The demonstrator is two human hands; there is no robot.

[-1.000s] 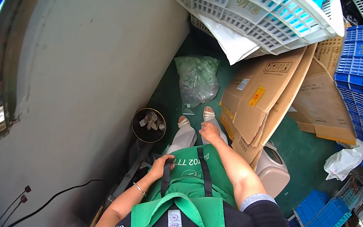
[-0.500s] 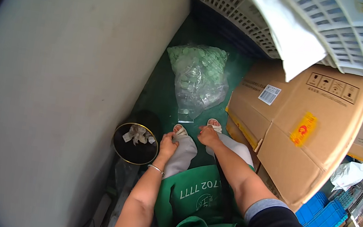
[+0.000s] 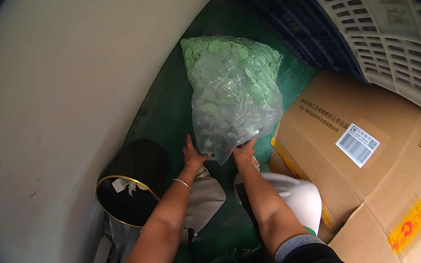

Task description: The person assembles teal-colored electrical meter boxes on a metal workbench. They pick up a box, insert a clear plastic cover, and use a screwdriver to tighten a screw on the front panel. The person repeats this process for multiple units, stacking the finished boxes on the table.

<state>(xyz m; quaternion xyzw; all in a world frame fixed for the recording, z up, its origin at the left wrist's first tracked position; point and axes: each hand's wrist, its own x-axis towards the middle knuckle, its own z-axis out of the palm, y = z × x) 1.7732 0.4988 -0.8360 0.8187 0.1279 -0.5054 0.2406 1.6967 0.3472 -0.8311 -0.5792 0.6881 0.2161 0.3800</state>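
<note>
On the green floor in front of me lies a clear plastic bag [image 3: 237,97] full of pale green round discs. Its loose, crumpled end points toward me. My left hand [image 3: 194,155] is at the near left corner of that end, fingers spread apart, the thumb side close to the plastic. At the near right edge, the fingers of my right hand [image 3: 243,151] are curled on the bag's rim, partly hidden by it.
A black bin [image 3: 134,169] with a gold rim and crumpled scraps inside stands by the pale wall [image 3: 76,84] on the left. Large cardboard boxes [image 3: 323,143] close in on the right. Behind them are a dark blue crate [image 3: 292,21] and a white slatted crate [image 3: 397,45].
I have bent lower and closer to the floor. Both hands have moved forward from beside my feet to the bag's near end, and the right hand has taken its edge.
</note>
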